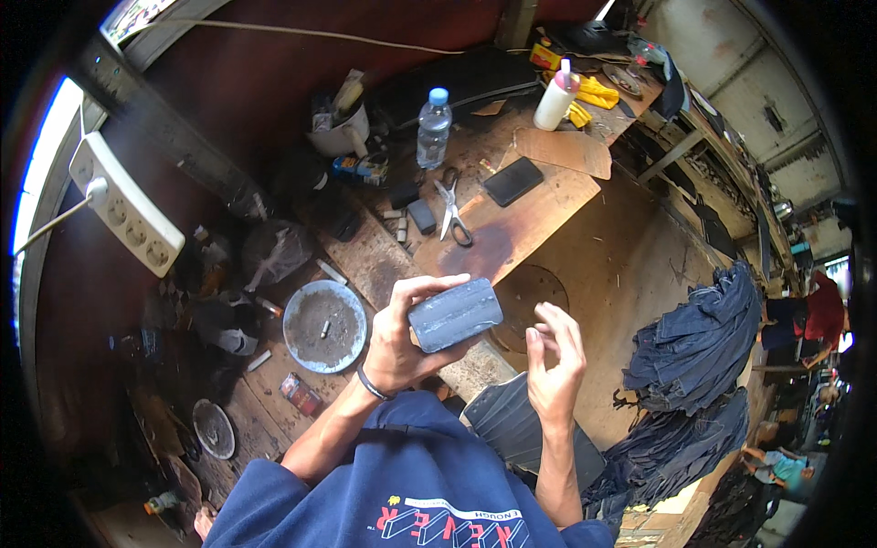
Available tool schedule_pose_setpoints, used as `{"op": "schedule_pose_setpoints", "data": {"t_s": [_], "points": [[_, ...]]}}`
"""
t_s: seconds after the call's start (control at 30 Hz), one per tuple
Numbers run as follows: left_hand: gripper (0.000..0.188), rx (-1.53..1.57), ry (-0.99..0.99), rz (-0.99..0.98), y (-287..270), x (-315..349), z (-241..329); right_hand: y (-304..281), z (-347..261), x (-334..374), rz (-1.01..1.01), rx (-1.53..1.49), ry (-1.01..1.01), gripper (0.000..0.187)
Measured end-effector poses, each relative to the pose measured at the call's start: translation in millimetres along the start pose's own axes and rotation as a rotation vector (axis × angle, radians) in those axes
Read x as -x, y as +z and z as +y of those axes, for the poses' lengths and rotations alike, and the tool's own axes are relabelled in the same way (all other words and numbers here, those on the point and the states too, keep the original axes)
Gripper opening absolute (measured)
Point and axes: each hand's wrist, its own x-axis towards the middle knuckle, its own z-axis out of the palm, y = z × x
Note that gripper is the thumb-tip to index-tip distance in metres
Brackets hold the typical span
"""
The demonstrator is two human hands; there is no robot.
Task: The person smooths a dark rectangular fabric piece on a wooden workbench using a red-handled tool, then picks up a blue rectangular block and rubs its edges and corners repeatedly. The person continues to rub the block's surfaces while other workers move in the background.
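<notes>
Grey block [455,314] gripped in left hand [402,338], long axis running left-right; right hand [555,365] just beside block, fingers loosely spread, empty.

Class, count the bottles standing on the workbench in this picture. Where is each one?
2. A clear water bottle with a blue cap stands behind the scissors; a white bottle stands further right beside yellow cloth. Clutter may hide others.

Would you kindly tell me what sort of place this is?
Probably a small garment or leather workshop: scissors lie on a worn wooden workbench, and stacks of dark denim pieces are piled beside it.
</notes>
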Motion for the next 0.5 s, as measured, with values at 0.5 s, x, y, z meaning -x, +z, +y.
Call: {"op": "schedule_pose_setpoints", "data": {"t_s": [0.5], "points": [[0.075,0.064,-0.055,-0.265,73.3,-42.4,52.0,-66.2,-28.0,1.1,0.309,0.385,-0.504,0.037]]}}
